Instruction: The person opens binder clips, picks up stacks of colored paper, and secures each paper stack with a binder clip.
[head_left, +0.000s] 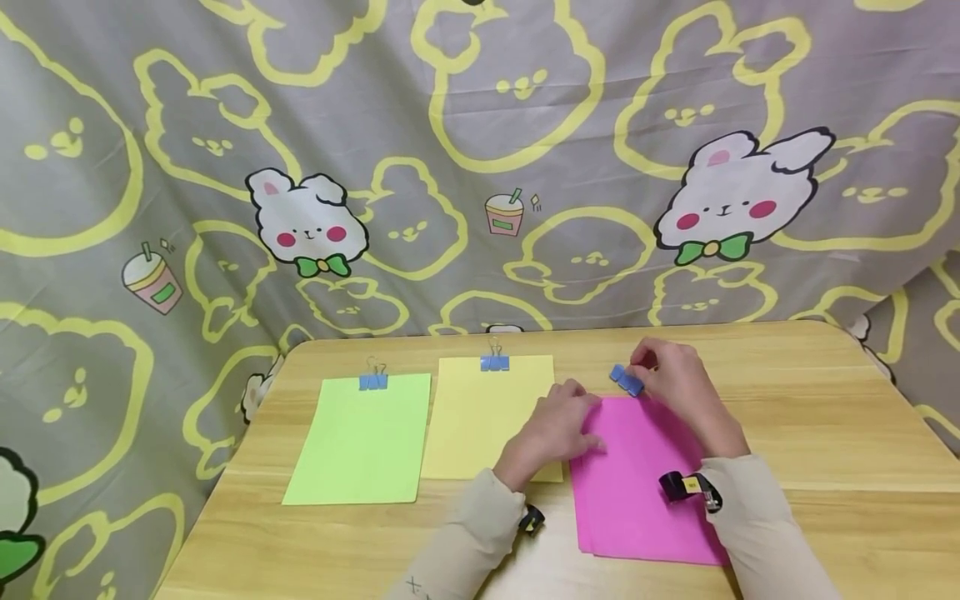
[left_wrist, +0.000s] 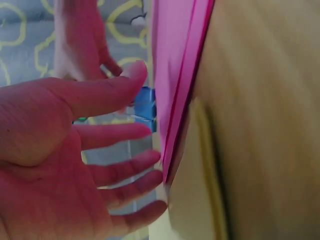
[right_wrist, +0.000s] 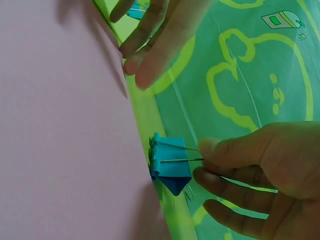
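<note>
A blue binder clip (head_left: 626,381) is held by its wire handle between the thumb and fingers of my right hand (head_left: 678,385), right at the top edge of a stack of pink paper (head_left: 637,483). The right wrist view shows the clip (right_wrist: 172,157) close up, with the thumb on its handle. My left hand (head_left: 553,425) lies at the stack's upper left corner, fingers extended and spread. In the left wrist view its fingertips (left_wrist: 152,159) come up to the edge of the pink sheets, which are slightly out of line with each other.
Left of the pink stack lie yellow paper (head_left: 468,425) and green paper (head_left: 360,446). A blue binder clip (head_left: 494,363) sits on the yellow paper's top edge and another blue binder clip (head_left: 372,382) on the green's. A patterned curtain (head_left: 465,275) hangs behind the wooden table (head_left: 847,417).
</note>
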